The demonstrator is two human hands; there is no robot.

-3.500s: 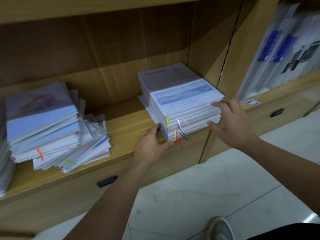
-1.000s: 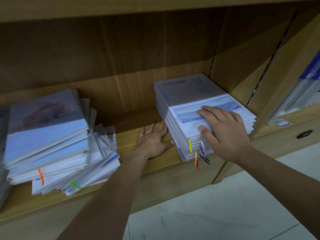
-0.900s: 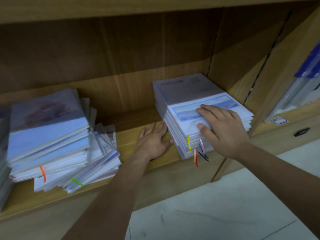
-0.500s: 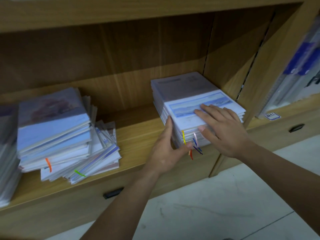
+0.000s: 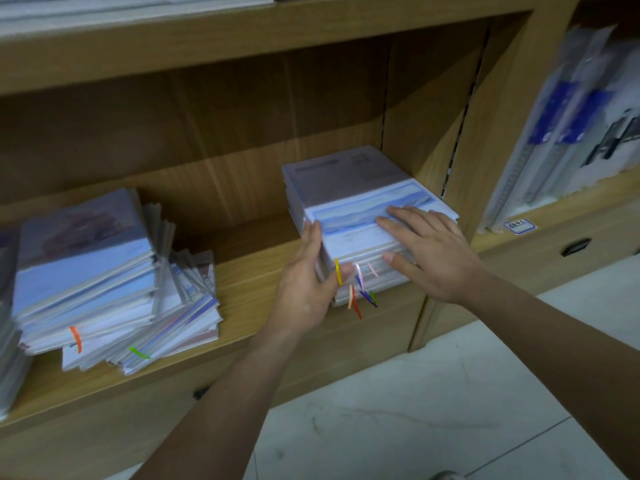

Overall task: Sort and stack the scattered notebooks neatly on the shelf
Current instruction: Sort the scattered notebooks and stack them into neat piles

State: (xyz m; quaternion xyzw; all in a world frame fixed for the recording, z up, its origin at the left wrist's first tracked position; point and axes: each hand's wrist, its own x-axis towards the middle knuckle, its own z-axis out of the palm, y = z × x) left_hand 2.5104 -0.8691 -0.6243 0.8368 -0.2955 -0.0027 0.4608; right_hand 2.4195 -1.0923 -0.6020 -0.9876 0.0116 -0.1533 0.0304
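Head view: a neat stack of notebooks sits between the hands, at the right end of the shelf, close to the side panel. Left hand lies flat against the stack's left side, fingers straight, thumb across the front corner. Right hand rests palm-down on the top cover, fingers spread and straight, thumb pressed to the front edge. Neither hand curls round anything.

Coloured ribbons hang from the stack's front edge, between the two thumbs and just below them.

Well to the left of the left hand, on the same shelf, is a loose pile of notebooks. Its upper part is fairly square; the lower ones are fanned out and leaning.

Right of the right hand, past the upright panel, clear packets stand in the next bay. Below the hands is a pale tiled floor.
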